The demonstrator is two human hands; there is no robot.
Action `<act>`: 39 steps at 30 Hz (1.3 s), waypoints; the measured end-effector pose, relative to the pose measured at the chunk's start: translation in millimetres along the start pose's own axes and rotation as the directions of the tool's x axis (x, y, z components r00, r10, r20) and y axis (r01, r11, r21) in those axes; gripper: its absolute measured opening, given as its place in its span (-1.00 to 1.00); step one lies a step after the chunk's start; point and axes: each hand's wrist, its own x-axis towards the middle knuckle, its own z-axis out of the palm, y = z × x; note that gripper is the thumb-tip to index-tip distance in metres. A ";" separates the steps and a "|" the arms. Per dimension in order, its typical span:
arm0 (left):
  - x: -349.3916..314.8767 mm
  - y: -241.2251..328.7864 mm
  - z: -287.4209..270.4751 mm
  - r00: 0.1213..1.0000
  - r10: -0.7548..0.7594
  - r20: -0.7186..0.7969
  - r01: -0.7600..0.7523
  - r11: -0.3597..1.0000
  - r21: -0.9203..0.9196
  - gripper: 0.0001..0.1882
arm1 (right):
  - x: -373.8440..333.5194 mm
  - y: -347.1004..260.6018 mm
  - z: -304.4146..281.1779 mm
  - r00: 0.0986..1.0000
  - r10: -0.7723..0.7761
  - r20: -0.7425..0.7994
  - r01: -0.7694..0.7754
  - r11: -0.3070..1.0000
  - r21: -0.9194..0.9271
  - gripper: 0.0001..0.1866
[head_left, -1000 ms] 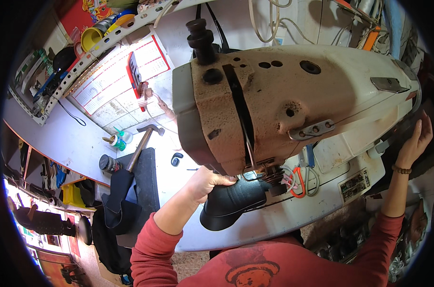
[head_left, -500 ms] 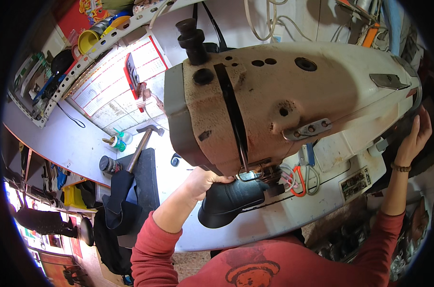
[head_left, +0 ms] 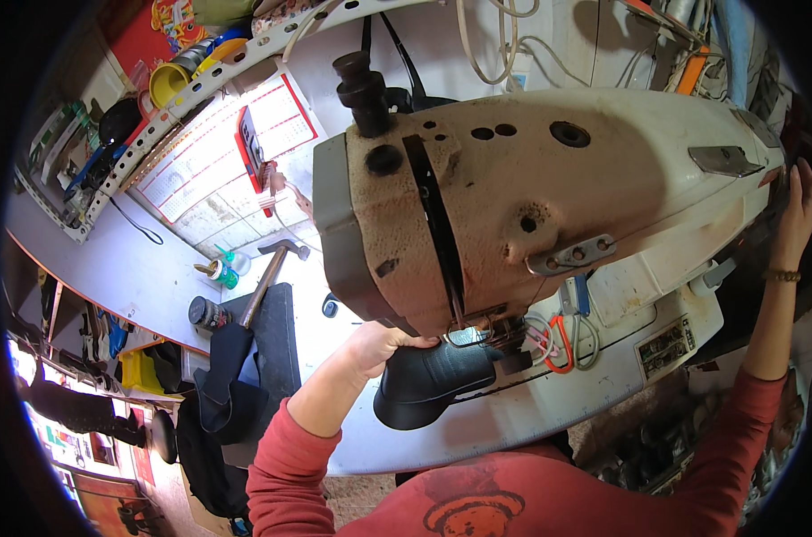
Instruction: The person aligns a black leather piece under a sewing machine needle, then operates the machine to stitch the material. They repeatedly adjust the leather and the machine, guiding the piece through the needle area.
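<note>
A large worn beige sewing machine (head_left: 504, 188) stretches across the middle and right. Beneath its needle area lies a black leather shoe (head_left: 433, 380), rounded end toward the lower left, with a paler patch near the presser foot (head_left: 477, 333). My left hand (head_left: 376, 347) pinches the shoe's upper edge, thumb pointing right toward the foot; its other fingers are mostly hidden. At the far right, my right hand (head_left: 798, 210) lies against the dark end of the machine, where the handwheel would be, with fingers stretched upward. Shadow hides what its palm touches.
Left of the machine are a hammer (head_left: 267, 282), a dark mat (head_left: 276, 349), a dark jar (head_left: 209, 313) and a small green-white bottle (head_left: 222, 273). Orange-handled scissors (head_left: 562, 345) lie behind the shoe. A perforated metal shelf rail (head_left: 182, 103) runs along the upper left.
My right hand has moved up and slightly right along the machine's far end. My left hand still holds the shoe almost in place. The whole view has shifted slightly.
</note>
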 end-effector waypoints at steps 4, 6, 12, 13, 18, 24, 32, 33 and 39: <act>0.5 -2.7 -5.1 1.000 -0.012 -0.004 0.012 1.000 -0.013 -0.69 | 47.3 37.0 7.7 0.955 0.134 0.265 -0.138 0.990 -0.003 -0.60; 1.2 -5.5 -7.5 0.999 0.018 0.037 -0.016 0.998 -0.062 -0.69 | 71.7 45.7 21.4 0.846 0.324 0.423 -0.362 0.932 0.012 -0.59; 2.0 -11.4 -7.1 1.000 -0.005 0.011 0.006 0.995 -0.098 -0.69 | 87.3 62.1 29.4 0.747 0.356 0.562 -0.377 0.922 -0.083 -0.55; 1.9 -11.3 -6.5 1.000 -0.007 0.014 0.008 0.993 -0.114 -0.69 | 80.5 66.9 25.0 0.806 0.304 0.507 -0.309 0.948 -0.078 -0.54; 0.6 -8.9 -5.6 0.997 0.040 0.071 -0.034 0.996 -0.078 -0.71 | 25.3 88.4 9.4 0.975 0.011 0.223 0.014 0.994 -0.110 -0.54; 3.4 -9.6 -7.3 0.997 0.040 0.072 -0.037 0.998 -0.050 -0.72 | -61.3 76.1 3.2 0.787 0.581 0.207 -0.617 0.745 0.253 -0.54; 6.1 -16.3 -11.6 0.989 0.117 0.093 -0.115 0.993 -0.024 -0.70 | 44.8 80.4 16.8 0.960 0.199 0.198 -0.177 0.976 -0.124 -0.52; 6.5 -17.6 -12.6 0.990 0.114 0.079 -0.115 0.993 0.003 -0.70 | 53.0 84.8 17.4 0.948 0.237 0.213 -0.203 0.965 -0.168 -0.52; 7.9 -20.8 -19.4 0.990 0.081 0.115 -0.077 0.996 -0.041 -0.58 | 19.0 99.8 11.5 0.986 0.123 0.112 -0.108 0.985 -0.134 -0.54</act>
